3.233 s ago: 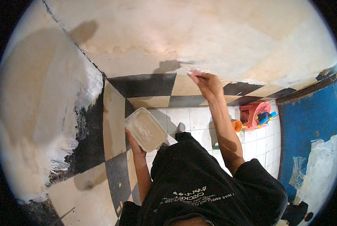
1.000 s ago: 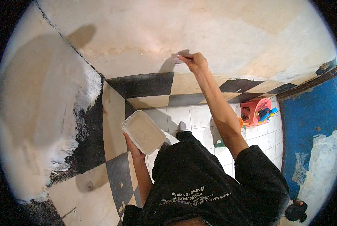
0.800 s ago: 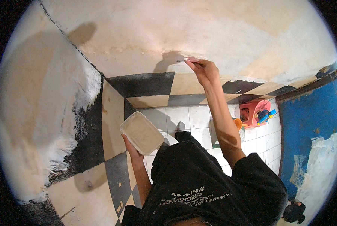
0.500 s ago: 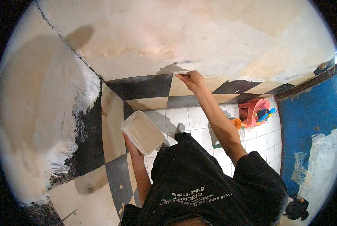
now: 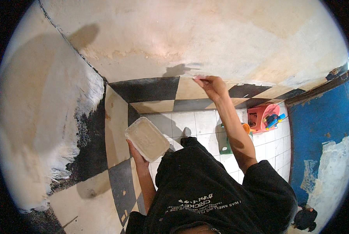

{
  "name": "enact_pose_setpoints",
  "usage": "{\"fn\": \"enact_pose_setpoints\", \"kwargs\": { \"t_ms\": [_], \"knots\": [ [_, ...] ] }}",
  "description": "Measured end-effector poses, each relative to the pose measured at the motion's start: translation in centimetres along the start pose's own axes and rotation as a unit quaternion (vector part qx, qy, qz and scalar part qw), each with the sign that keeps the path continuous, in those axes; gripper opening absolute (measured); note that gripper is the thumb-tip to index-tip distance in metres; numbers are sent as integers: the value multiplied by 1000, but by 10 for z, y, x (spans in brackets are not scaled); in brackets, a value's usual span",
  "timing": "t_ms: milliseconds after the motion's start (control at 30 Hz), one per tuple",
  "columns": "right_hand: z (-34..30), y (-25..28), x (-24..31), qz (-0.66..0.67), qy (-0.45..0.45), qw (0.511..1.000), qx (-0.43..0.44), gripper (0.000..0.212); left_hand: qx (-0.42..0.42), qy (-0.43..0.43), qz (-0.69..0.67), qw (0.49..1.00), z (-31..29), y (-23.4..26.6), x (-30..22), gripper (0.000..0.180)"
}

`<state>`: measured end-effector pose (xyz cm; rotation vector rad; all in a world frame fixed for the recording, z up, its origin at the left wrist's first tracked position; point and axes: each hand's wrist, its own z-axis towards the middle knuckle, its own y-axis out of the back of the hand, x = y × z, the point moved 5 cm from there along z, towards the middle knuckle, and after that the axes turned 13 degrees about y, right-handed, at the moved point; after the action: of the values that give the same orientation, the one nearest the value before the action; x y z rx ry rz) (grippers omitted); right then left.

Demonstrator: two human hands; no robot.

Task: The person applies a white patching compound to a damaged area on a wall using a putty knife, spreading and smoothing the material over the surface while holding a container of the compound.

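Observation:
My left hand (image 5: 138, 153) is closed on the near-left side of a pale rectangular plastic tub (image 5: 148, 139), fingers mostly hidden beneath it. Whitish paste coats the tub's inside. My right hand (image 5: 213, 87) is raised at the wall ahead, its fingers pinched around a thin, flat whitish piece (image 5: 198, 77). This piece shows nearly edge-on, so its exact kind is unclear. Behind the hand, the pale, smeared wall (image 5: 143, 43) meets a band of black and cream checks (image 5: 190, 89). A shadow of the hand falls on the wall just above it.
On the left, another wall (image 5: 38, 113) has white smears over dark checks. A pink plastic stool (image 5: 256, 119) stands on the white tiled floor (image 5: 205, 121), with a blue-and-yellow object (image 5: 275, 121) on it. Beside it are an orange container (image 5: 246, 128) and a green item (image 5: 224, 144). A blue panel (image 5: 315, 121) rises at right.
My right hand has shifted to the right along the wall, with the thin piece still pinched. The tub in my left hand has barely moved.

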<state>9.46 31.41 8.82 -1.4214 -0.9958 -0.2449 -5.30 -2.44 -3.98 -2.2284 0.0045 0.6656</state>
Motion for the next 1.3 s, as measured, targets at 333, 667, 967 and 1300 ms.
{"fn": "enact_pose_setpoints", "kwargs": {
  "t_ms": [333,667,967,1300],
  "knots": [
    [68,-25,-2,97,23,988,-121,31,16,-16,7,1000,5,1,-3,70],
    [-6,-2,4,2,6,999,-47,27,-19,-16,32,999,5,9,1,73],
    [171,59,-9,-248,131,939,201,30,40,15,57,997,14,-32,7,73],
    [-27,-27,24,32,3,999,5,28,18,15,36,999,0,-13,3,74]
  ]
}}
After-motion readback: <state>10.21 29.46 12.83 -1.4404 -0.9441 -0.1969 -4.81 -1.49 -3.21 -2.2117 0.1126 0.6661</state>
